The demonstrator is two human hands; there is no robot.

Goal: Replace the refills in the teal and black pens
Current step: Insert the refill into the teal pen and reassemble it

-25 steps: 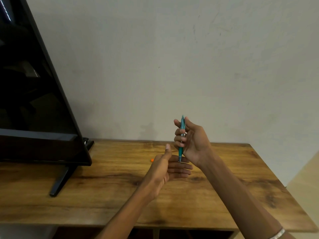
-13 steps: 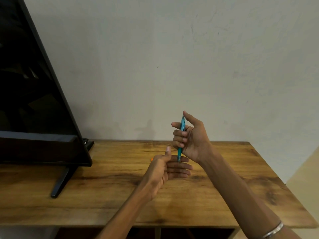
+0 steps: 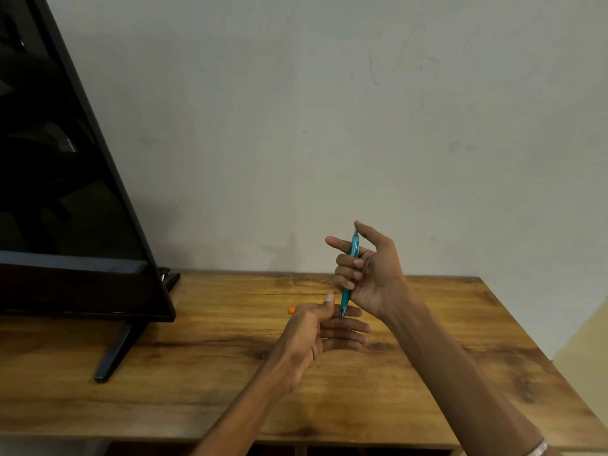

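My right hand [image 3: 368,274] holds a teal pen [image 3: 349,274] upright above the wooden table [image 3: 197,383], tip pointing down. Three fingers curl round its barrel while the forefinger and thumb stick out near its top end. Just below, my left hand [image 3: 319,334] is held flat with straight fingers and raised thumb. The pen's tip meets the left forefinger. No black pen or loose refill shows in this view.
A large black television [image 3: 65,192] on a slanted foot [image 3: 113,353] fills the left side of the table. A small orange bit [image 3: 291,310] lies on the wood behind my left hand. A plain wall stands behind; the table ends at right.
My right thumb has lifted off the pen's top and the forefinger has straightened out. The left hand stays flat under the tip.
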